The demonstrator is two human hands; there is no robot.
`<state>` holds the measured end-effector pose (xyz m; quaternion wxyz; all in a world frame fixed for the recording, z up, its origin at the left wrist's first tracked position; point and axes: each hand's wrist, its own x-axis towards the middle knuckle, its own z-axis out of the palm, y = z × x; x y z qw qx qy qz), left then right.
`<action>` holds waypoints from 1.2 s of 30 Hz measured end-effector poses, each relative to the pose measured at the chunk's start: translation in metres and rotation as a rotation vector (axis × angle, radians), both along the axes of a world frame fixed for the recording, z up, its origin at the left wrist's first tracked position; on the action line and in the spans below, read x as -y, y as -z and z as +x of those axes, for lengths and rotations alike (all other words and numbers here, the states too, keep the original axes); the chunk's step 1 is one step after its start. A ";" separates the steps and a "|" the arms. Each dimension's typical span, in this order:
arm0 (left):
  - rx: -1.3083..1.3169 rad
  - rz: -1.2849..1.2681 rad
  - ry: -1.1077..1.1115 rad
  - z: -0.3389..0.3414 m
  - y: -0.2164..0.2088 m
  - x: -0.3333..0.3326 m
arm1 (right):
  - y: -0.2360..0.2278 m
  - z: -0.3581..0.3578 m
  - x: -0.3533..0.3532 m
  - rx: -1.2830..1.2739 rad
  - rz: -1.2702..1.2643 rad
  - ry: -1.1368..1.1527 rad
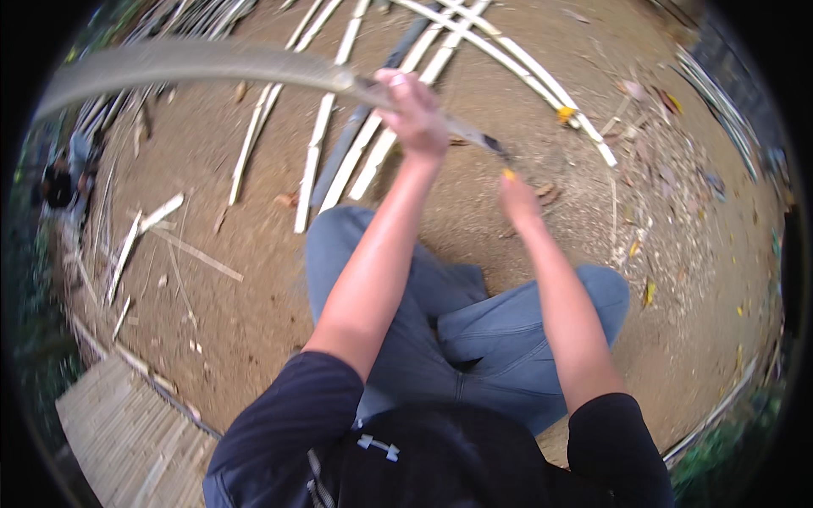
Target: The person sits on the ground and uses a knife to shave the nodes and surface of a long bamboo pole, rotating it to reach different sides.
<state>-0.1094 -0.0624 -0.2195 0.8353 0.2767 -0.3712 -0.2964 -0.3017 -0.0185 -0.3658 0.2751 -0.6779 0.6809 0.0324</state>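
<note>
My left hand [415,117] is closed round a long grey-brown bamboo pole [212,66], which runs out past the left side of the view and looks bent by the lens. Lower and to the right, my right hand [519,203] is closed on what looks like a knife [493,144], with a yellow spot by the fingers. Its dark, narrow blade points up and left toward the end of the pole near my left hand. Motion blurs both, so I cannot tell whether blade and pole touch. My knees, in blue-grey trousers [508,317], are bent below my hands.
Pale split bamboo strips [315,161] and a dark pole [339,152] lie on the dirt ahead. More poles [190,21] are piled far left. Shavings and leaves [652,203] litter the right. A slatted wooden platform [127,432] stands near left; a person [66,179] is at the far left edge.
</note>
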 end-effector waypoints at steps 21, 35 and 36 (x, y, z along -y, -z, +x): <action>-0.023 -0.078 0.085 0.019 0.004 -0.002 | -0.049 0.040 -0.007 0.005 -0.025 0.130; 0.013 -0.074 0.074 0.014 0.002 0.000 | 0.023 0.001 -0.008 -0.133 -0.065 0.189; 0.026 -0.076 0.066 0.016 0.003 -0.001 | 0.028 0.001 -0.007 -0.159 -0.076 0.233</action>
